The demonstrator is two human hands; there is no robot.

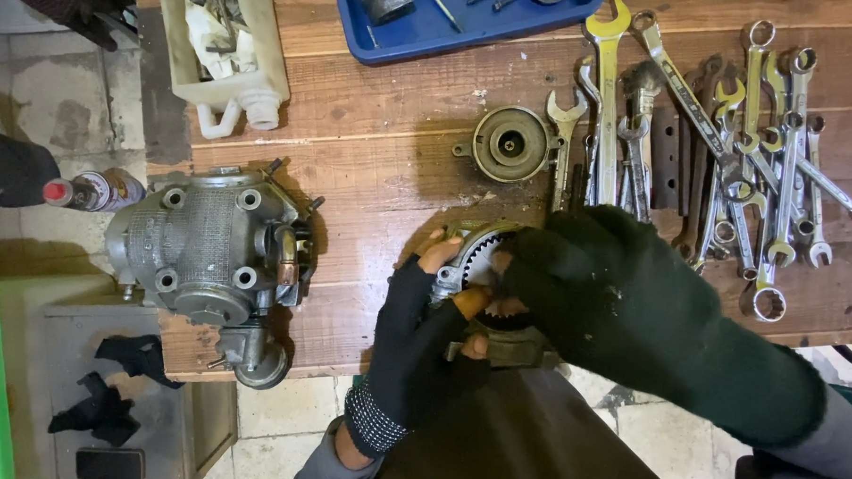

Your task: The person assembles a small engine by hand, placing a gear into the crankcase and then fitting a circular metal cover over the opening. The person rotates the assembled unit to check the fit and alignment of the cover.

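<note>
Both gloved hands, left hand point(418, 339) and right hand point(593, 286), grasp a round toothed metal gear housing point(471, 271) at the wooden workbench point(376, 156) front edge, beside scattered steel wrenches point(725, 153).

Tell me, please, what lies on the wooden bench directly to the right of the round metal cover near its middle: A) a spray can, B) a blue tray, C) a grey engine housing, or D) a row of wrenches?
D: the row of wrenches spreads over the wooden bench immediately right of the round metal cover.
</note>
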